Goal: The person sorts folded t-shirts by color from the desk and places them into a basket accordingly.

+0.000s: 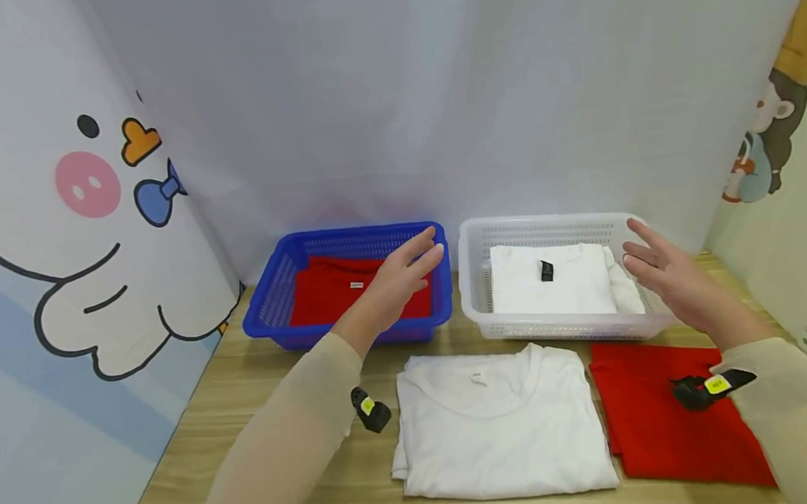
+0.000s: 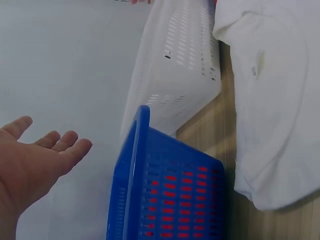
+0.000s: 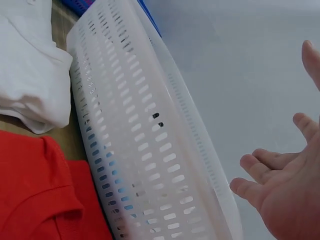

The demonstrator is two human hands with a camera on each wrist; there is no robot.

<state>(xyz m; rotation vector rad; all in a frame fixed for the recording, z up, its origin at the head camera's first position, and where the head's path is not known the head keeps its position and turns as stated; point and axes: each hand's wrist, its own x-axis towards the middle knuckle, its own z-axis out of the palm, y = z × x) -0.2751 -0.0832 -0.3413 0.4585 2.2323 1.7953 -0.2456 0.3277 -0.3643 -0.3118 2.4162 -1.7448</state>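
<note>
My left hand [image 1: 400, 277] hovers over the right side of a blue basket [image 1: 261, 324], fingers spread and holding nothing. Inside that basket lies a folded red shirt [image 1: 322, 293] with a white label. Over the right end of a white basket [image 1: 473, 294] hangs my right hand [image 1: 672, 276], its fingers apart and nothing in them. A folded white shirt [image 1: 553, 284] with a black label lies in this basket, with more white cloth [image 1: 625, 287] beside it. In the right wrist view the right hand [image 3: 285, 185] shows beyond the white basket's rim.
On the wooden table [image 1: 200, 454], a folded white T-shirt [image 1: 501, 440] lies in front of the baskets. Right of it is a folded red garment [image 1: 669, 429], partly covered by the right forearm. A pale curtain [image 1: 436, 109] hangs behind, with cartoon-printed walls [image 1: 42, 308] at the sides.
</note>
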